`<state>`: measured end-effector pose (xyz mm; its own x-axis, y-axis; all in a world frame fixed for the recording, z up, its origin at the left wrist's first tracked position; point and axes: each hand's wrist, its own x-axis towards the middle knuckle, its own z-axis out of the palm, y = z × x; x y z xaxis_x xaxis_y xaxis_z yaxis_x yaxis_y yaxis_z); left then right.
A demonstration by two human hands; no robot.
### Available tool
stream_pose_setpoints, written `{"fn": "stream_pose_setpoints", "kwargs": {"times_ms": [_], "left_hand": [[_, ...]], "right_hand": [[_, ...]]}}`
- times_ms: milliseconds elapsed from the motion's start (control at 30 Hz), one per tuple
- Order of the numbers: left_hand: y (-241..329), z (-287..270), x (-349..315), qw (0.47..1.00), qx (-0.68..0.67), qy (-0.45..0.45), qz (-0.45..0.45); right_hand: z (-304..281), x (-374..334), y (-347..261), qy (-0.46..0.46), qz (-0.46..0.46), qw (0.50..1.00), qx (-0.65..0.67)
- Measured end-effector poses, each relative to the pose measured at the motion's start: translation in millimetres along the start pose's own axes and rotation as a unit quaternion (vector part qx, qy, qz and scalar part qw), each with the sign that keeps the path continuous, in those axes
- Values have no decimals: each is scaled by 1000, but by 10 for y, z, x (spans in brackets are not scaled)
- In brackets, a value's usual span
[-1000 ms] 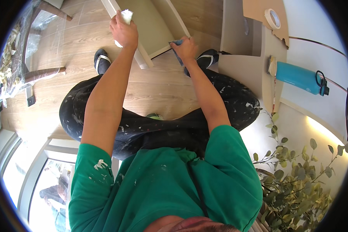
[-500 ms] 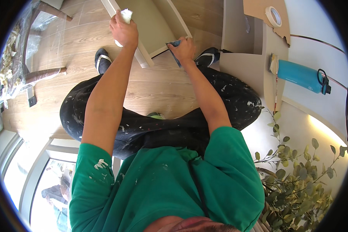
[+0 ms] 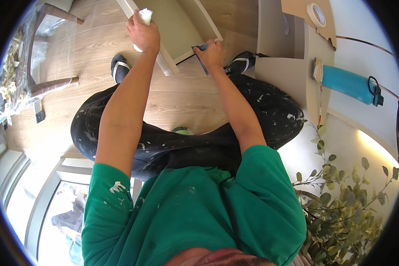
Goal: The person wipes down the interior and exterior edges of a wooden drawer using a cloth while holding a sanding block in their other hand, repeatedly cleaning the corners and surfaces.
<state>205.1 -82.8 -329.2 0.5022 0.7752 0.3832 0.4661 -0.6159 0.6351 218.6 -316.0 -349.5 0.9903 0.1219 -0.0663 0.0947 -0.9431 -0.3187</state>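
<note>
Grasping a white wad (image 3: 145, 17) in the left hand (image 3: 145, 37), with fingers curled round it, at the left side wall of an open, shallow cream box (image 3: 177, 35). Cannot tell whether touching that wall. In the right hand (image 3: 213, 53), a grey-blue pad (image 3: 201, 47), held between thumb and fingers just beside the near right corner of the box. Inside the box: flat pale base between raised walls. Located above the centre of the view, ahead of the spread, paint-spotted knees.

To the right, a cream cabinet (image 3: 277, 73) with an open compartment; within, a small translucent piece (image 3: 286, 25), too unclear to name. Alongside: a blue bottle (image 3: 348, 84) with a looped black cap, contents hidden. Cannot tell whether standing or lying. Just beside its base, a paintbrush (image 3: 318, 71). Farther up, a roll of pale tape (image 3: 316, 15) against brown cardboard (image 3: 297, 8).

Underfoot, wood-plank floor (image 3: 177, 106). At left, furniture with brown wooden legs (image 3: 55, 85) under clear plastic sheeting (image 3: 48, 26). At lower left, a pale-framed glass door (image 3: 44, 199); beyond, another person (image 3: 68, 217), washed out by glare. At lower right, a leafy plant (image 3: 341, 213).

On the bottle, faint marking, too small to read.
</note>
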Motion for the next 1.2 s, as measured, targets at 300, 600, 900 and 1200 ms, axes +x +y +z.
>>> {"fn": "stream_pose_setpoints", "kwargs": {"times_ms": [300, 600, 900, 1200], "left_hand": [[6, -7, 7, 1000, -4, -8, -6], [11, -22, 2, 1000, -12, -19, -17], [61, -76, 5, 999, -19, -32, -17], [79, -90, 7, 999, -11, -33, -20]], "right_hand": [[29, -86, -81, 15, -43, 999, -2], [40, -176, -132, -14, -31, 999, 10], [45, -263, -219, -2, -26, 999, 20], [34, -368, -356, -24, -36, 999, 26]]}}
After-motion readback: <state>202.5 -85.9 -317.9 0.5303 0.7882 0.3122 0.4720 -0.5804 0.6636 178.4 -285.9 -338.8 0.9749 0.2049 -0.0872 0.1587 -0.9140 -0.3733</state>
